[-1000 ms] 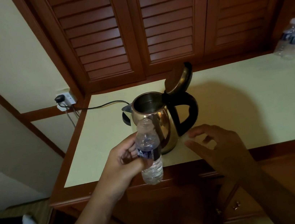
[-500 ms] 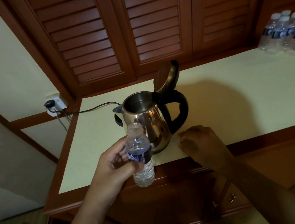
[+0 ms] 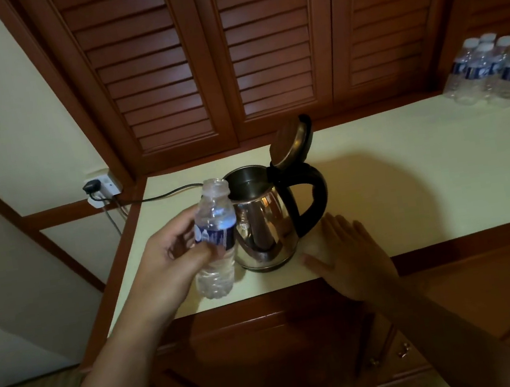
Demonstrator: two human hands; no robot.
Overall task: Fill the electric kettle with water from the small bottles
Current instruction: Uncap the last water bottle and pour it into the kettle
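Observation:
A shiny steel electric kettle (image 3: 263, 228) with a black handle stands near the counter's front edge, its lid (image 3: 290, 140) swung up so the inside shows. My left hand (image 3: 172, 264) holds a small clear uncapped bottle (image 3: 216, 241) with a blue label, upright, just left of the kettle and overlapping its side. My right hand (image 3: 349, 258) lies flat with fingers spread on the counter, just right of the kettle's base, holding nothing.
Several capped small bottles (image 3: 489, 71) stand together at the counter's far right. The kettle's black cord (image 3: 155, 195) runs left to a wall socket (image 3: 100, 188). The pale counter (image 3: 425, 176) has a wooden edge; louvred wooden doors rise behind it.
My left hand has lifted the bottle a little, closer to the kettle's rim. My right hand went from curled to flat and spread on the counter by the kettle. The view shifted left.

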